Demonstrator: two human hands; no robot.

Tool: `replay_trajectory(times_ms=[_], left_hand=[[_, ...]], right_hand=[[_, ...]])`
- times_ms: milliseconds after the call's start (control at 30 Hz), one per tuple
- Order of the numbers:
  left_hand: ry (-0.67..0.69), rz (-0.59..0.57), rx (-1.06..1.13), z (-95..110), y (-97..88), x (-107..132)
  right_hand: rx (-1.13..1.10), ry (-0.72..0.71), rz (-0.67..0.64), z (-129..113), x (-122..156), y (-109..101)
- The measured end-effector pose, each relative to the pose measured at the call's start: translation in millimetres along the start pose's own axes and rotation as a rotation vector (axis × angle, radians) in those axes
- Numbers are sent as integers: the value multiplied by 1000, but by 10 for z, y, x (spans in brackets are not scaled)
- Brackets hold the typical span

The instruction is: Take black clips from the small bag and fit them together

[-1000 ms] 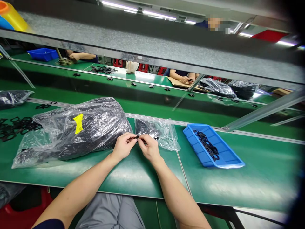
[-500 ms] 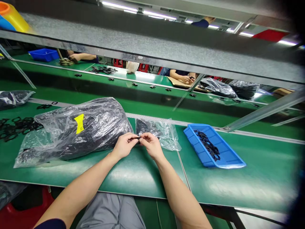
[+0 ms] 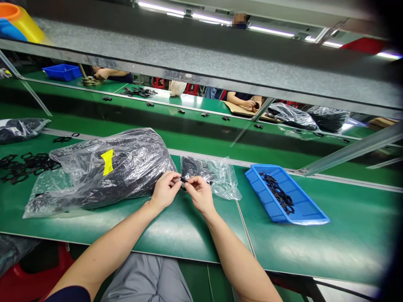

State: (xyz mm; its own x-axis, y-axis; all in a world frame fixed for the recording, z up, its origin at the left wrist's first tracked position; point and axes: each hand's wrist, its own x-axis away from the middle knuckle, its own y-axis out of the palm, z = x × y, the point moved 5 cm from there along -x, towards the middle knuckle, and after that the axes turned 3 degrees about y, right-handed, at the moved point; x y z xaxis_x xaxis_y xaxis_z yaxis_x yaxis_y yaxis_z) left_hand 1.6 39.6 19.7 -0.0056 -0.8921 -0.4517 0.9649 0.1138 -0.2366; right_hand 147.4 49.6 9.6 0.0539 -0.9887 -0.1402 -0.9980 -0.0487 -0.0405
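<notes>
Between my two hands is a small black plastic part (image 3: 183, 180), pinched by the fingertips of both and partly hidden by them. My left hand (image 3: 165, 188) grips its left end, close beside a large clear bag (image 3: 135, 163) full of dark parts with a yellow tag (image 3: 107, 162). My right hand (image 3: 200, 193) holds the other end, in front of a smaller clear bag (image 3: 220, 178) that contains black pieces. To the right, a blue tray (image 3: 302, 205) holds several black parts (image 3: 277, 193).
Loose black parts (image 3: 27, 165) lie at the left of the green table (image 3: 176, 235). Behind runs a green belt (image 3: 201, 134) carrying spaced black pieces. A grey shelf (image 3: 201, 63) crosses overhead. Co-workers' hands (image 3: 252, 104) are busy across the line. A slanted metal strut (image 3: 352, 144) stands right.
The view has shifted slightly, so most things sit a little further right. My hands remain on the black part, which shows a bit more between my fingertips.
</notes>
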Motion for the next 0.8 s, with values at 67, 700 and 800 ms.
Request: replay_trajectory(times_ms=[67,700,800], left_hand=[[-6,-12,27,-15,6,1],[-263,-30,330,-193,32,-39],[-230,8,313,-185,27,-25]], right_hand=[[-42,-6,11,10,-5,-9],[292,-285,-13,-104,55,-40],[291,-300,-14,-112,58,-40]])
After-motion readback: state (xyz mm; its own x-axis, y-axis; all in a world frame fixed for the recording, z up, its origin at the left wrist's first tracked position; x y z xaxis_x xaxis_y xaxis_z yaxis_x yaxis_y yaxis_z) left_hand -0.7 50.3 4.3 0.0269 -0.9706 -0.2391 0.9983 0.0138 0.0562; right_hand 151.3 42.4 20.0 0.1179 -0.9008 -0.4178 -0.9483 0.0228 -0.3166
